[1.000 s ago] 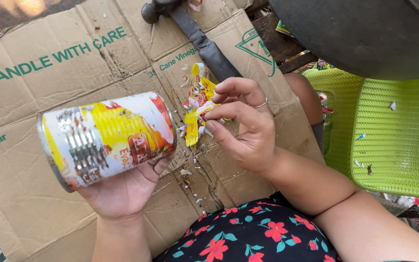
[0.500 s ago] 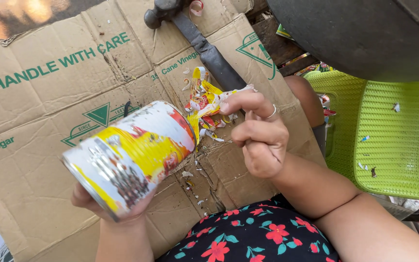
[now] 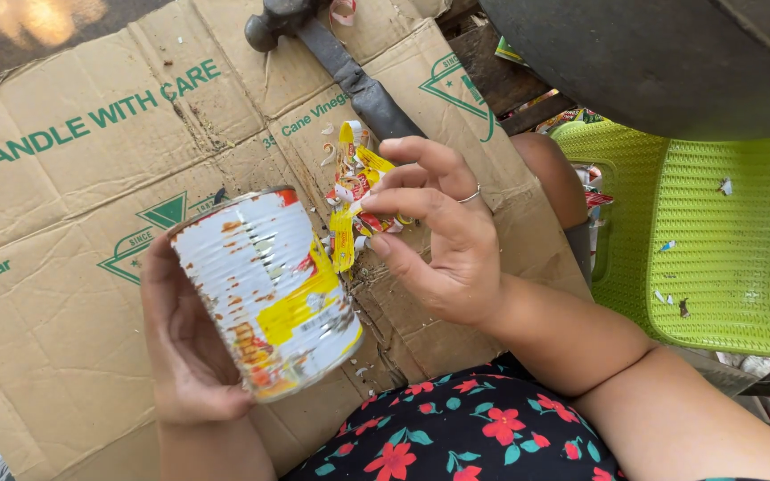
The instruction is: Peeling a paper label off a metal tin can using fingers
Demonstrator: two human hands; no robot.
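1. Head view looks down on a ribbed silver tin can with a mostly torn-off yellow and red paper label (image 3: pixel 269 289), held tilted above the cardboard, its far end uppermost and its near end toward the lap.
2. The left hand (image 3: pixel 184 343) cups the can from the left and from below, fingers wrapped behind it and out of sight, thumb side pressed against the metal.
3. A yellow strip of torn label paper (image 3: pixel 342 236) hangs just right of the can, still joined to the label near the can's upper right side.
4. The right hand (image 3: pixel 443 236), wearing a thin ring, pinches the upper end of that strip between thumb and forefinger; the other fingers are loosely spread above.
5. More yellow and red label scraps (image 3: pixel 354 169) lie on the cardboard just beyond the fingertips.
6. Underneath everything is a flattened brown cardboard box with green print (image 3: pixel 73 205), creased and littered with small flakes.
7. At the far edge lies a dark metal hammer (image 3: pixel 331 53), its handle running toward the right hand.
8. To the right stands a lime green plastic woven chair (image 3: pixel 724 249).
9. Nearest is a dark floral dress with red flowers (image 3: pixel 456 436).
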